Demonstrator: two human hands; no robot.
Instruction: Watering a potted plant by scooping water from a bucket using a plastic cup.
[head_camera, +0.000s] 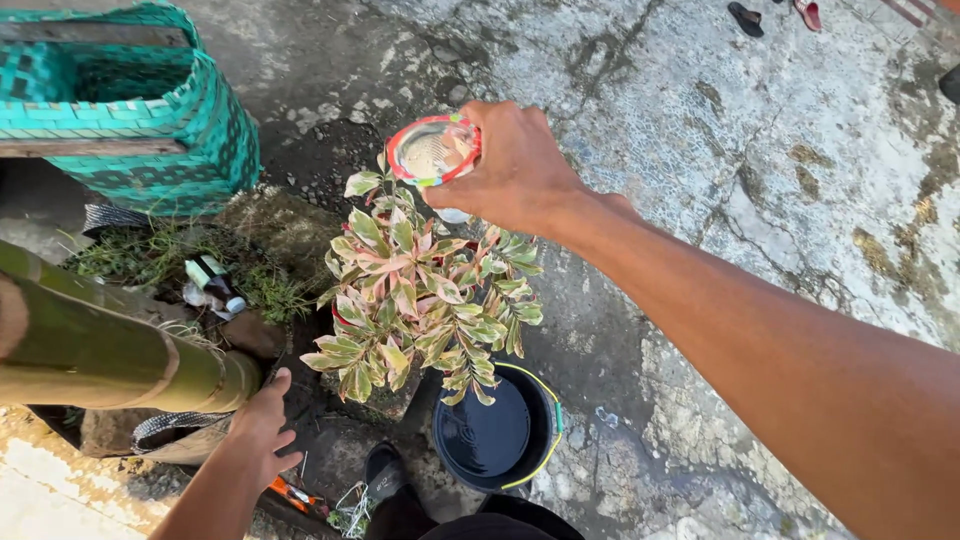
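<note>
Plastic cup (433, 150) tipped in right hand's (515, 170) grip — above plant (425, 300)

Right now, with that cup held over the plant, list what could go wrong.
1. The right hand holds the red-rimmed cup tipped above the variegated plant; its contents could hit the leaves hard or miss the pot.
2. The dark bucket, full of water, sits just beside the person's shoe; a step could knock it over.
3. The left hand rests low by the bamboo pole, offering little support if balance slips.
</note>
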